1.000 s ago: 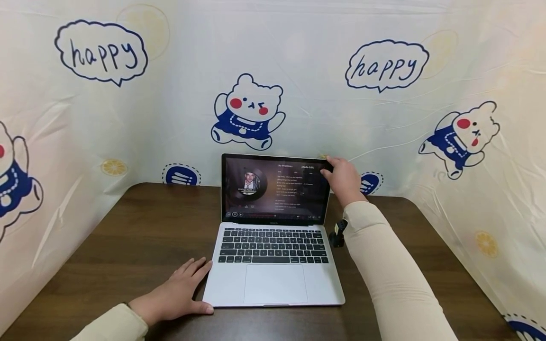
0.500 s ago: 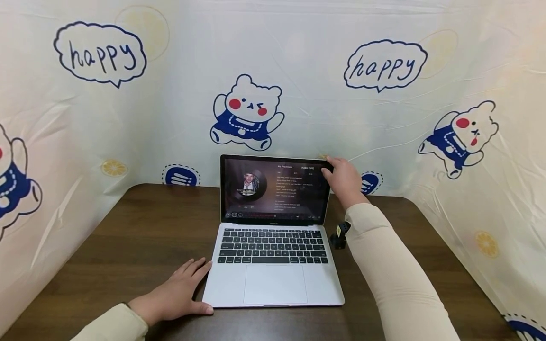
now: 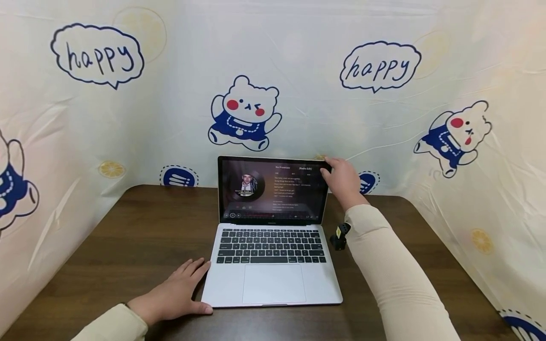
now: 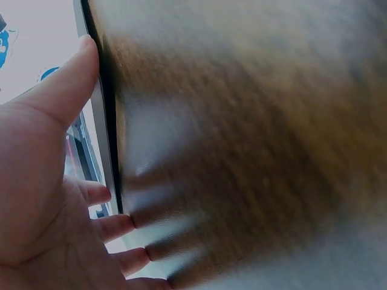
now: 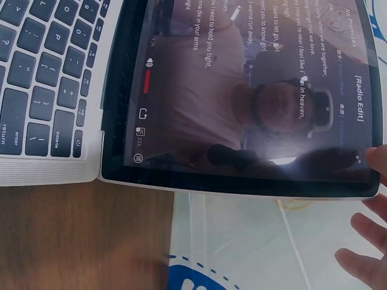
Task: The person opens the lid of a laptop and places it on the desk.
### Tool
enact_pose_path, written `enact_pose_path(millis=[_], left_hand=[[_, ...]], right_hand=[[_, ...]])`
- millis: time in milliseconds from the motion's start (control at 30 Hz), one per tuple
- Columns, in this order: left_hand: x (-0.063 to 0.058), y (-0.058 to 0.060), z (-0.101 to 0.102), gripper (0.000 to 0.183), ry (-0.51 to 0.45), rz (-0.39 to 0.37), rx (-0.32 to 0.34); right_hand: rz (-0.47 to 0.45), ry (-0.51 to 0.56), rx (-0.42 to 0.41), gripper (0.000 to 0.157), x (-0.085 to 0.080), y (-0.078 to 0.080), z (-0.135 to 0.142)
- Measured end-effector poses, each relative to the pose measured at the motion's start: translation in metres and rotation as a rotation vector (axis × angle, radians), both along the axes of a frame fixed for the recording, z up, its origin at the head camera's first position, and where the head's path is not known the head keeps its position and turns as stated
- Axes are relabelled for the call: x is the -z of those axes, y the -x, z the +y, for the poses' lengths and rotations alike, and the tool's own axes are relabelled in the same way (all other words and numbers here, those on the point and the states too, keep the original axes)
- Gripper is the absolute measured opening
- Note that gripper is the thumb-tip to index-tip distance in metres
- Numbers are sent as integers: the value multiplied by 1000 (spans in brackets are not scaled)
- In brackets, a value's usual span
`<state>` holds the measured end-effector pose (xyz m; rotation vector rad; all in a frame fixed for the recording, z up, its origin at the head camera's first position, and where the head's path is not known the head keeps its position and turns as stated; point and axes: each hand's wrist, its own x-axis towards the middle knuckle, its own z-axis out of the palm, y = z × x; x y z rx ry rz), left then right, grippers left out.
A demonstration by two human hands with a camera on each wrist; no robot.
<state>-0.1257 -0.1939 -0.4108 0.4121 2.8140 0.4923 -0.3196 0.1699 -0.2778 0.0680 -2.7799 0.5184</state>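
Observation:
A silver laptop [image 3: 226, 284] stands unfolded on the brown wooden table, its screen [image 3: 273, 189] lit with a music player and song lyrics. My left hand [image 3: 175, 291] lies at the laptop's left side, thumb at the front corner and fingers stretched along the edge. In the left wrist view, the fingertips of this hand [image 4: 36, 175] reach the tabletop. At the screen's upper right corner, my right hand [image 3: 343, 180] pinches the lid. The right wrist view has the thumb [image 5: 378, 160] on the screen's front, with the other fingers behind the lid.
The wooden table [image 3: 145, 227] extends on both sides of the laptop. A small black device [image 3: 340, 237] shows at the right sleeve [image 3: 396, 270]. A cloth backdrop [image 3: 307, 113] with printed bears and "happy" bubbles encloses the back and sides.
Both hands keep their places on the laptop, and the lid's tilt looks the same. The head view has shifted slightly, so the scene sits a little further left.

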Motion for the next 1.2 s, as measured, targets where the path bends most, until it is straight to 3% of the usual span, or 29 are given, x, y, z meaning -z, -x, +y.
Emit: enact_pose_path(millis=[600, 967, 1200], left_hand=[[-4, 5, 1, 104, -23, -13, -19], [-20, 13, -4, 96, 15, 234, -15], [-31, 15, -5, 97, 39, 299, -47]], right_hand=[[60, -13, -28, 47, -4, -9, 2], [167, -47, -88, 51, -5, -34, 4], [197, -72, -117, 51, 2, -47, 1]])
